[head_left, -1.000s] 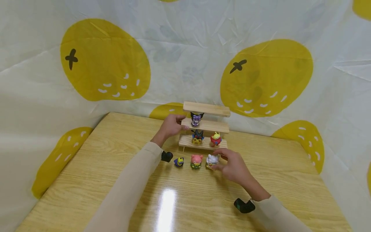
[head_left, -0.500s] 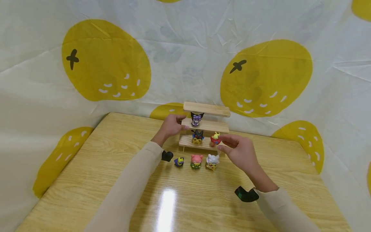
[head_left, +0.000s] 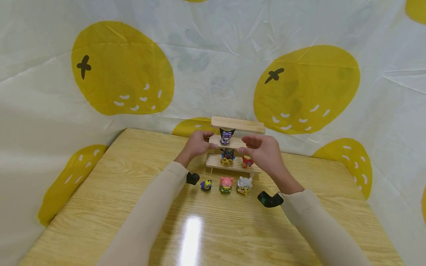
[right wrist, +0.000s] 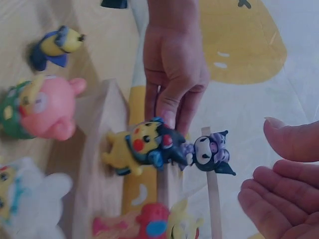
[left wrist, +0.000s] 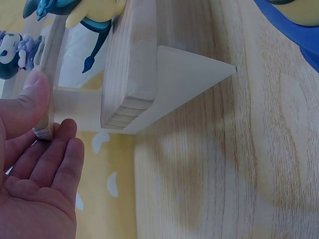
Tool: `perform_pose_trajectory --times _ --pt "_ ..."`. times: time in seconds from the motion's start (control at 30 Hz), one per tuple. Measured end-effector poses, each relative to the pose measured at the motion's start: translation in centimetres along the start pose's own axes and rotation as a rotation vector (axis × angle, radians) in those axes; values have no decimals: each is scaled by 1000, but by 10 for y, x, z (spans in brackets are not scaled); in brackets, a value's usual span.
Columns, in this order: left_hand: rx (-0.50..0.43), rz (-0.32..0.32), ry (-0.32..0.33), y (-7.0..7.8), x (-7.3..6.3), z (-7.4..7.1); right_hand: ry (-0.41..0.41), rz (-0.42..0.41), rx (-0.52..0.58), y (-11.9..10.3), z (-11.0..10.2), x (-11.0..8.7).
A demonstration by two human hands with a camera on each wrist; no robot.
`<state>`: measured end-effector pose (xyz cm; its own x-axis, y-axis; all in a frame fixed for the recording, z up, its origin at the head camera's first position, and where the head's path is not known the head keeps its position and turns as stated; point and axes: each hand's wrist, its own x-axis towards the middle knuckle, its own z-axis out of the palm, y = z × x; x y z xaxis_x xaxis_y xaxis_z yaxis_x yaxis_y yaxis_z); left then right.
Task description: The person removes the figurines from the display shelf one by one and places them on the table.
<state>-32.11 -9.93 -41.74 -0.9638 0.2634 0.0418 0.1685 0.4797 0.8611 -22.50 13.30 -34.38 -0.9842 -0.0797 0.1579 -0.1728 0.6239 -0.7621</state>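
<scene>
A three-tier wooden display stand [head_left: 216, 161] stands near the back of the table. My left hand [head_left: 196, 144] pinches the left end of its middle shelf, thumb above and fingers below in the left wrist view. My right hand [head_left: 266, 155] is at that shelf's right end, thumb and fingers apart, nothing between them in the right wrist view. A black-and-purple figurine [head_left: 225, 136] sits on the middle shelf. The lower shelf bears a yellow figurine in a dark hood [head_left: 227, 157] and a red figurine [head_left: 247, 162], whose yellow top my right hand partly hides.
On the table before the stand are a blue-and-yellow figurine [head_left: 206, 185], a pink figurine [head_left: 226, 184] and a white-hooded figurine [head_left: 244, 185]. Behind the wooden table [head_left: 133, 162] hangs a white cloth [head_left: 213, 81] with large yellow fruit prints.
My right hand has gone from the white-hooded figurine, past the red one, up to the middle shelf's right end. My left hand has stayed on the stand.
</scene>
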Motion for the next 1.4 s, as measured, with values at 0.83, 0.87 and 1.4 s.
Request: perform_pose_trajectory --times 0.83,0.87,1.4 --pt "2 0 -3 -1 4 -1 85 238 47 -16 43 60" --pt "0 -2 -3 -1 4 -1 94 244 40 -16 45 61" --pt "22 21 -3 -1 5 -2 130 199 91 -9 54 69"
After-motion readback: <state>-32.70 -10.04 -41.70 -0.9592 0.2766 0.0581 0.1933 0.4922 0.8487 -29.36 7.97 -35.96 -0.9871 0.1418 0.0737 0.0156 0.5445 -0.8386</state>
